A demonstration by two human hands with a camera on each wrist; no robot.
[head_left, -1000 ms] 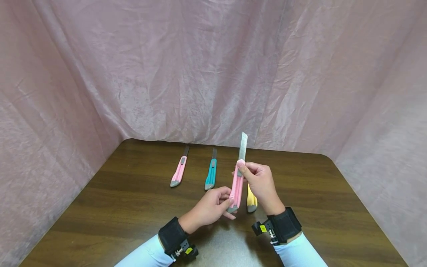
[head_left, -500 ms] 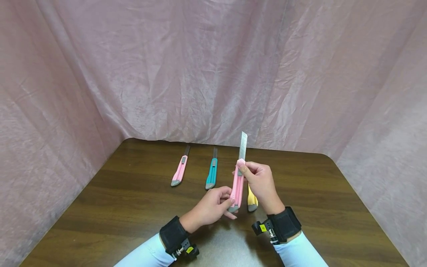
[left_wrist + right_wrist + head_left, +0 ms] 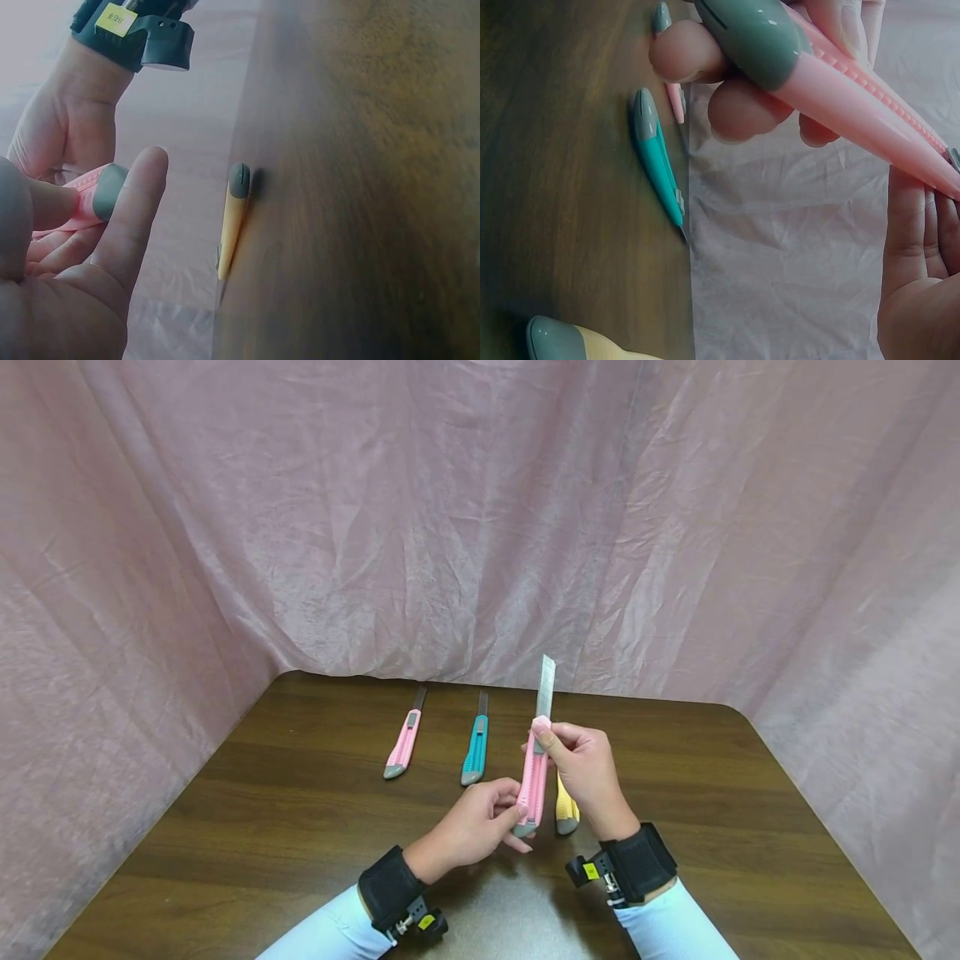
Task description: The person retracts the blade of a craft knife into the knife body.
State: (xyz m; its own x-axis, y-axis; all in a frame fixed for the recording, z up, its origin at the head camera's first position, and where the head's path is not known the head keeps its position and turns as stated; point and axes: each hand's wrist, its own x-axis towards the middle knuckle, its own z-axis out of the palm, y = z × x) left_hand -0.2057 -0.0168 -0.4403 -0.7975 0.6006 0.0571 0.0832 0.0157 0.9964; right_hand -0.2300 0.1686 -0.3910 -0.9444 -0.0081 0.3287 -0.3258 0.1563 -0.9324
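Observation:
A pink utility knife (image 3: pixel 533 781) with a grey end cap is held up off the table between both hands, its long blade (image 3: pixel 546 687) out and pointing away. My left hand (image 3: pixel 474 827) pinches its grey-capped end between thumb and fingers. Near the blade end, my right hand (image 3: pixel 587 770) grips the body, thumb on top by the slider. In the right wrist view the pink knife (image 3: pixel 862 112) crosses the upper right, fingers behind it. Partly hidden by the right hand, a yellow utility knife (image 3: pixel 566 810) lies on the table; the left wrist view shows this yellow knife (image 3: pixel 235 217) more fully.
A teal utility knife (image 3: pixel 475 752) and another pink utility knife (image 3: pixel 403 743) lie left of the hands, blades out and pointing away. All rest on a brown wooden table (image 3: pixel 300 827). A pink curtain (image 3: pixel 450 527) hangs along the table's far edge and sides.

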